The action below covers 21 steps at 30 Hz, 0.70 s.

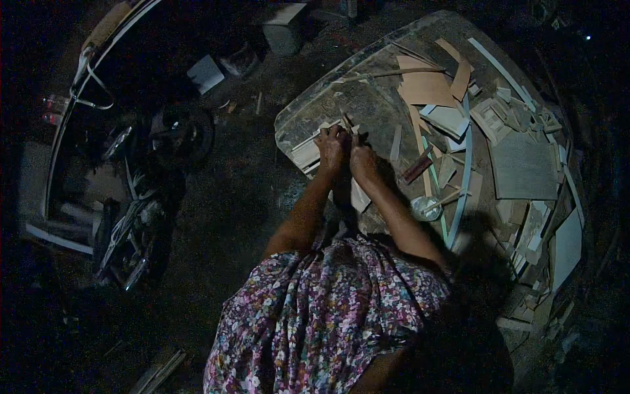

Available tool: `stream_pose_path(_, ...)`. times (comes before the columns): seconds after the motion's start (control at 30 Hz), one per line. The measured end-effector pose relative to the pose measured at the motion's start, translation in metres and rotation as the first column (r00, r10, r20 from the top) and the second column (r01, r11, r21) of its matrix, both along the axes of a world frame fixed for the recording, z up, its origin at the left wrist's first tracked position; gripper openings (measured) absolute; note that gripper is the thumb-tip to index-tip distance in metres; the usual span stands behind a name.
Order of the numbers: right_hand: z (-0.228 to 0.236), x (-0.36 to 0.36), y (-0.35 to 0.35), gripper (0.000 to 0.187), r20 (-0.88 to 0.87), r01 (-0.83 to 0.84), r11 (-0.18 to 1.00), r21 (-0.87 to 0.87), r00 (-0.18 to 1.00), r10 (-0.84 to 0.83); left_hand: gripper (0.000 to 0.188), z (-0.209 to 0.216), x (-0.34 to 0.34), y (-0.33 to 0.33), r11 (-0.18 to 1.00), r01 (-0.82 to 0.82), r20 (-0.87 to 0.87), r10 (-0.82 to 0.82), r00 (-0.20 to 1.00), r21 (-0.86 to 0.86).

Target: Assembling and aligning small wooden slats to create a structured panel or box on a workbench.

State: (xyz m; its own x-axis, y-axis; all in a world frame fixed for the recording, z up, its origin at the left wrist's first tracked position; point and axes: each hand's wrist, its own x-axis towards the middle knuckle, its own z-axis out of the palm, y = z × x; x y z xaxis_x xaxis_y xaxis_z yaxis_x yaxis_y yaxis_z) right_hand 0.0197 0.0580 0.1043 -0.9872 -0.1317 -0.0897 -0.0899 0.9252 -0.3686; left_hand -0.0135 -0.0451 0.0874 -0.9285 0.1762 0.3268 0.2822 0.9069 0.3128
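Observation:
My left hand [333,146] is bent over the right end of a pale, ridged wooden piece [304,155] at the table's near-left corner, its fingers curled down against it. Right beside it, almost touching, my right hand [362,157] is closed, the fingers bent inward. A thin dark stick-like thing [348,119] pokes up just beyond the two hands; whether either hand grips it is hidden. Below the right hand a pale flat scrap [359,197] lies partly in shadow. A narrow pale strip [396,142] rests a little to the right.
The worktable [367,98] carries orange-tan sheets [423,82], a dark reddish block [416,169], a clear plastic bundle [428,208], a large grey board [525,167] and many wood offcuts. At left on the dark floor stand a motorbike-like machine [134,203] and a pale box [283,33].

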Motion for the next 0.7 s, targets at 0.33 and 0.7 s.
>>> stream_pose_path(0.33, -0.018, 0.015, 0.008, 0.038, -0.22, 0.031, 0.998, 0.053, 0.975, -0.018, 0.017, 0.016, 0.004, 0.015, 0.999, -0.021, -0.077, 0.019, 0.997, -0.029)
stream_pose_path(0.7, -0.001, 0.014, 0.008, 0.04, -0.159, 0.042, 0.992, -0.123, 0.985, -0.061, 0.025, -0.011, 0.002, 0.01, 1.0, -0.017, -0.166, 0.013, 0.986, -0.022)
